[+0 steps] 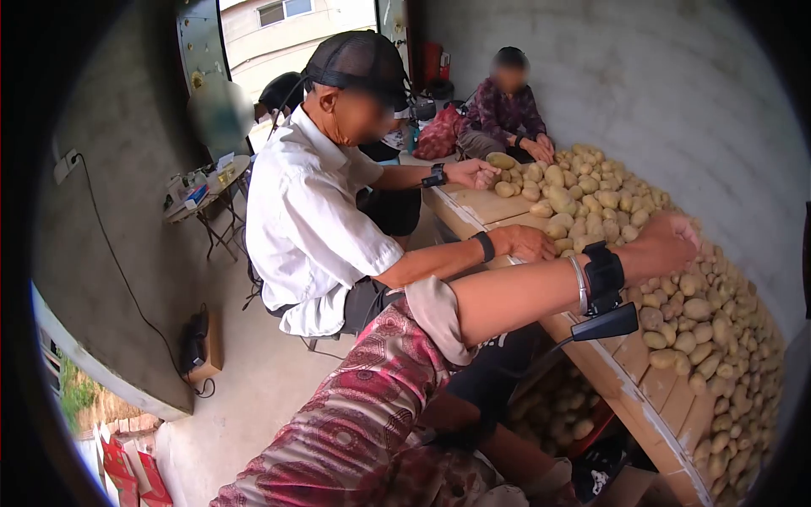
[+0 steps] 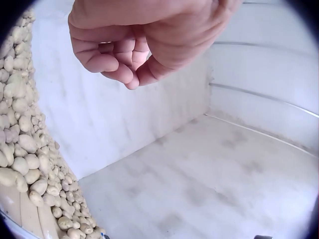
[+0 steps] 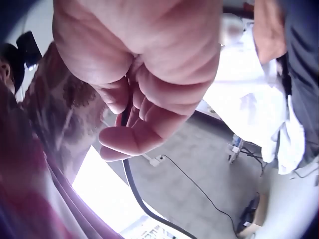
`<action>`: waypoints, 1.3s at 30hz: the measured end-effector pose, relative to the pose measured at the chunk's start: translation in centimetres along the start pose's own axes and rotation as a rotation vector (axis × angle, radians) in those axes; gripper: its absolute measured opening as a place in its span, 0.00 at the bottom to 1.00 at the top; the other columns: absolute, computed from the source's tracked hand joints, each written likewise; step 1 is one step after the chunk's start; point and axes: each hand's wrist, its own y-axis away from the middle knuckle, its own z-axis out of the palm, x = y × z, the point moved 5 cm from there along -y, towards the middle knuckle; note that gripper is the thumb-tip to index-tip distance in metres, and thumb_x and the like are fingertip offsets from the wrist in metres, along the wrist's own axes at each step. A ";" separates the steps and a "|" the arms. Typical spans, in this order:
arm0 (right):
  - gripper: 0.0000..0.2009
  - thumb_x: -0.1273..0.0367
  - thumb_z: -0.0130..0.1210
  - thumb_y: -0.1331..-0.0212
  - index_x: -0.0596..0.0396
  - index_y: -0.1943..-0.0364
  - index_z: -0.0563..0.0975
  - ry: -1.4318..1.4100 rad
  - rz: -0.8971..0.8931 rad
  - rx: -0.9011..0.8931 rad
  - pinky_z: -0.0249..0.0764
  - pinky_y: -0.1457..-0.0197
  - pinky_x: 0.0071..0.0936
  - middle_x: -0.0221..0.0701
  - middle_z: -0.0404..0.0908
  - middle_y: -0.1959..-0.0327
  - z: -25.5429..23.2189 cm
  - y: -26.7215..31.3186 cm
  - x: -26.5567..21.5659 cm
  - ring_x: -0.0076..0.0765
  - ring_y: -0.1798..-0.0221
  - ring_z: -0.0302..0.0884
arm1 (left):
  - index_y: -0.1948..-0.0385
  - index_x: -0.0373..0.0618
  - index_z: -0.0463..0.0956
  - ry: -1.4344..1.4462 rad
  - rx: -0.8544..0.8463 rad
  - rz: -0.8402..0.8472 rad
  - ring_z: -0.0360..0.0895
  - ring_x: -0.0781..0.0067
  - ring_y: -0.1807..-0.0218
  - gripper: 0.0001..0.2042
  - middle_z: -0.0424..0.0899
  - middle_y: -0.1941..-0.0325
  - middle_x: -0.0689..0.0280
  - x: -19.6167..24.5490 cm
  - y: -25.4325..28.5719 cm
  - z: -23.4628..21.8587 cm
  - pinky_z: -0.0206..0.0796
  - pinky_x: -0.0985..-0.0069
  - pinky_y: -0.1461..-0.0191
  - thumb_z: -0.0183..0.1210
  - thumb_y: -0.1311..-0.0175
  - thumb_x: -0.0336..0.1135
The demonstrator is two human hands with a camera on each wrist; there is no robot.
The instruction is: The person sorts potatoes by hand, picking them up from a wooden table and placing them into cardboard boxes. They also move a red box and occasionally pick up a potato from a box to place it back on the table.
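Note:
In the head view my left hand (image 1: pixel 667 245) is held out over the far edge of the potato heap (image 1: pixel 693 317), beside the wall. The left wrist view shows this hand (image 2: pixel 144 45) with its fingers curled in and the thumb tip against the fingertips; nothing shows between them. My right hand (image 3: pixel 144 99) grips a black cable (image 3: pixel 130 186), which runs down out of its curled fingers in the right wrist view. The head view does not show my right hand.
A person in a white shirt (image 1: pixel 317 211) sits at the table edge (image 1: pixel 634 397), both hands by the potatoes. Another person (image 1: pixel 507 110) sits at the heap's far end, near a red net sack (image 1: pixel 439 133). A small side table (image 1: pixel 211 198) stands by the left wall.

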 end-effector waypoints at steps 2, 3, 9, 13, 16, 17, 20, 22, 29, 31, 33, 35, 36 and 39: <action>0.14 0.63 0.47 0.35 0.59 0.54 0.73 -0.149 -0.037 0.025 0.72 0.57 0.29 0.37 0.80 0.64 -0.1 1.7 -2.0 0.33 0.62 0.77 | 0.72 0.40 0.73 -0.003 0.063 -0.132 0.71 0.83 0.76 0.03 0.76 0.77 0.68 1.8 1.2 -2.5 0.62 0.86 0.76 0.55 0.46 0.29; 0.12 0.62 0.49 0.36 0.57 0.60 0.72 -0.192 -0.099 -0.018 0.69 0.65 0.29 0.38 0.78 0.68 -1.0 3.4 -2.8 0.33 0.69 0.74 | 0.72 0.41 0.73 0.001 0.100 -0.124 0.70 0.84 0.76 0.03 0.76 0.77 0.69 2.0 1.0 -3.9 0.62 0.87 0.77 0.55 0.45 0.29; 0.11 0.65 0.45 0.34 0.58 0.66 0.74 0.200 -0.360 0.187 0.67 0.66 0.22 0.33 0.75 0.70 -7.8 13.6 -5.5 0.23 0.69 0.71 | 0.70 0.45 0.74 0.025 0.198 -0.176 0.69 0.87 0.78 0.02 0.75 0.77 0.73 -0.2 1.3 -9.0 0.60 0.89 0.79 0.55 0.42 0.30; 0.14 0.62 0.49 0.39 0.60 0.66 0.78 0.542 0.217 0.663 0.70 0.63 0.22 0.33 0.79 0.68 -14.3 13.4 5.1 0.24 0.66 0.76 | 0.69 0.47 0.74 0.192 0.206 -0.291 0.70 0.89 0.77 0.02 0.75 0.77 0.74 -6.9 3.4 -9.4 0.60 0.91 0.78 0.56 0.40 0.31; 0.15 0.60 0.50 0.41 0.60 0.66 0.78 0.711 0.034 0.526 0.72 0.61 0.27 0.34 0.80 0.72 -16.3 11.7 11.1 0.30 0.68 0.79 | 0.65 0.47 0.75 0.187 0.178 -0.377 0.70 0.88 0.77 0.03 0.75 0.77 0.75 -11.9 6.2 -7.8 0.59 0.90 0.76 0.56 0.39 0.32; 0.14 0.59 0.51 0.40 0.55 0.65 0.78 0.492 0.236 0.650 0.70 0.64 0.22 0.29 0.79 0.73 -15.7 12.0 10.8 0.24 0.68 0.76 | 0.66 0.45 0.76 0.186 0.164 -0.333 0.69 0.88 0.77 0.04 0.75 0.77 0.74 -12.9 7.1 -6.6 0.59 0.91 0.76 0.56 0.40 0.31; 0.12 0.59 0.55 0.45 0.55 0.70 0.76 0.556 -0.151 0.390 0.67 0.69 0.24 0.29 0.74 0.78 -13.5 10.0 7.0 0.23 0.73 0.71 | 0.66 0.47 0.72 0.184 0.033 -0.434 0.66 0.89 0.77 0.02 0.69 0.79 0.77 -17.1 10.1 -1.8 0.55 0.91 0.76 0.54 0.37 0.30; 0.09 0.63 0.56 0.48 0.55 0.74 0.76 0.710 -0.199 0.457 0.68 0.69 0.27 0.30 0.75 0.78 -16.0 5.1 9.0 0.29 0.73 0.72 | 0.67 0.47 0.71 0.235 -0.070 -0.425 0.64 0.89 0.78 0.03 0.68 0.79 0.75 -14.5 11.2 0.4 0.54 0.91 0.76 0.55 0.37 0.32; 0.08 0.65 0.55 0.51 0.55 0.75 0.77 0.606 0.012 0.729 0.68 0.70 0.30 0.30 0.76 0.77 -20.5 10.7 11.3 0.31 0.73 0.73 | 0.69 0.46 0.68 0.223 -0.069 -0.389 0.61 0.88 0.78 0.05 0.66 0.80 0.74 -14.2 10.9 -1.1 0.53 0.89 0.76 0.55 0.37 0.32; 0.08 0.65 0.55 0.51 0.55 0.75 0.77 0.567 0.057 0.772 0.68 0.71 0.31 0.30 0.76 0.77 -20.7 12.5 12.6 0.32 0.73 0.74 | 0.68 0.46 0.68 0.248 -0.117 -0.407 0.62 0.88 0.77 0.05 0.67 0.78 0.74 -14.4 11.6 -1.0 0.54 0.89 0.75 0.55 0.37 0.33; 0.07 0.66 0.55 0.52 0.55 0.76 0.77 0.598 0.070 0.819 0.69 0.71 0.32 0.30 0.76 0.77 -21.4 14.0 13.1 0.33 0.73 0.74 | 0.67 0.46 0.69 0.251 -0.091 -0.425 0.62 0.88 0.77 0.05 0.67 0.78 0.74 -15.6 12.1 -1.7 0.54 0.89 0.75 0.55 0.37 0.33; 0.07 0.66 0.55 0.53 0.55 0.76 0.78 0.927 -0.090 0.858 0.69 0.71 0.32 0.30 0.76 0.77 -21.5 16.0 12.7 0.34 0.73 0.75 | 0.65 0.47 0.70 0.307 0.025 -0.479 0.63 0.88 0.76 0.05 0.69 0.76 0.75 -17.6 12.7 -3.0 0.55 0.90 0.75 0.56 0.37 0.33; 0.07 0.67 0.55 0.53 0.55 0.76 0.78 1.280 -0.243 0.854 0.69 0.71 0.33 0.30 0.77 0.77 -20.8 17.2 12.3 0.34 0.72 0.75 | 0.65 0.47 0.70 0.303 0.039 -0.493 0.63 0.88 0.76 0.05 0.69 0.76 0.75 -19.3 12.7 -4.3 0.55 0.90 0.75 0.56 0.37 0.33; 0.09 0.64 0.53 0.51 0.54 0.75 0.79 0.942 0.034 0.822 0.69 0.75 0.32 0.29 0.79 0.76 -21.6 19.6 14.5 0.31 0.74 0.76 | 0.63 0.48 0.72 0.182 0.113 -0.510 0.64 0.89 0.75 0.06 0.70 0.75 0.76 -22.9 13.8 -8.5 0.55 0.89 0.74 0.57 0.38 0.34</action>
